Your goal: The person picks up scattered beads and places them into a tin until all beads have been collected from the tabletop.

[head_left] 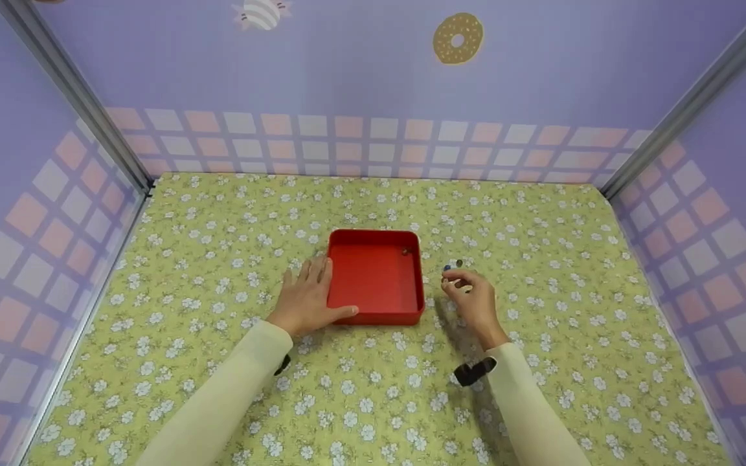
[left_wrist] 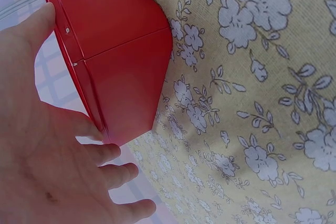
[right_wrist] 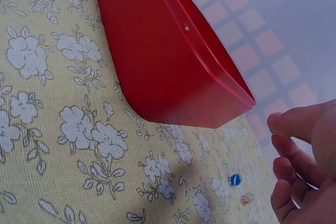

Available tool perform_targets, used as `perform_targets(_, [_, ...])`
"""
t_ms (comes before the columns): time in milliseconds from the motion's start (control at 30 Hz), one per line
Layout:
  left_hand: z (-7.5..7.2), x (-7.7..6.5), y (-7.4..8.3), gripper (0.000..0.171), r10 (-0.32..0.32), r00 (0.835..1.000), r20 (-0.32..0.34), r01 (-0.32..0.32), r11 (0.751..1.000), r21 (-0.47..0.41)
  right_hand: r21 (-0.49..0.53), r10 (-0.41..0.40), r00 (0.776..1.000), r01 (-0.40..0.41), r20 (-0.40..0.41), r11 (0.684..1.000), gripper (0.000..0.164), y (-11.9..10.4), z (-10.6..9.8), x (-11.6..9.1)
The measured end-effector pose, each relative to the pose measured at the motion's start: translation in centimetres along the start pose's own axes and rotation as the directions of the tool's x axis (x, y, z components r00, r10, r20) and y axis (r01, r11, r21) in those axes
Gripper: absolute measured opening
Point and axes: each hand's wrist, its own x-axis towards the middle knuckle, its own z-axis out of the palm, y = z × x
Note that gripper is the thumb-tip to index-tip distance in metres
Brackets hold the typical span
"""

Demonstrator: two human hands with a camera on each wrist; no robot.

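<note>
A red square box (head_left: 373, 318) without a lid sits on the flowered cloth. My left hand (head_left: 308, 294) rests against its left side with spread fingers, the thumb lying over the front rim. Inside, at the back right corner, lies a small dark marble (head_left: 405, 251). To the right of the box, my right hand (head_left: 473, 301) hovers low, fingers loosely bent. In the right wrist view nothing shows between its thumb and fingers. Just beyond the fingertips lie a blue marble (right_wrist: 235, 180) and a yellowish-red marble (right_wrist: 247, 198). A dark marble (head_left: 459, 263) shows beside them in the head view.
A yellow cloth (head_left: 217, 259) with white flowers covers the work surface. Purple walls with pink and white checks rise at the back (head_left: 360, 77), left (head_left: 17, 213) and right (head_left: 729, 213). Grey metal posts (head_left: 690, 100) stand in the back corners.
</note>
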Motion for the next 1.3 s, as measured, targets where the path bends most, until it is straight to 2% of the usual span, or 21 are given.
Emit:
perform_targets(133, [0.2, 0.0, 0.0, 0.110, -0.003, 1.000, 0.000, 0.003, 1.000, -0.004, 0.007, -0.004, 1.000, 0.004, 0.001, 1.000, 0.021, -0.3, 0.3, 0.1])
perform_targets(433, [0.0, 0.2, 0.0, 0.111, -0.002, 1.000, 0.007, 0.002, 1.000, -0.001, 0.037, -0.076, 0.997, 0.077, -0.015, 0.996, 0.013, -0.9, 1.2, 0.5])
perform_targets(867, [-0.1, -0.1, 0.2, 0.110, -0.009, 1.000, -0.003, 0.009, 1.000, -0.009, 0.025, -0.069, 0.998, 0.069, -0.010, 0.997, 0.014, -1.7, 1.7, 0.3])
perform_targets(1000, [-0.1, 0.0, 0.1, 0.111, -0.005, 1.000, -0.003, 0.005, 1.000, -0.005, 0.032, -0.084, 0.996, 0.084, -0.017, 0.996, 0.015, -1.3, 2.3, 0.5])
perform_targets(1300, [0.1, 0.1, -0.1, 0.111, -0.002, 1.000, -0.004, 0.002, 1.000, -0.003, 0.050, -0.041, 0.999, 0.040, 0.020, 0.998, 0.020, -1.7, 3.4, 0.5])
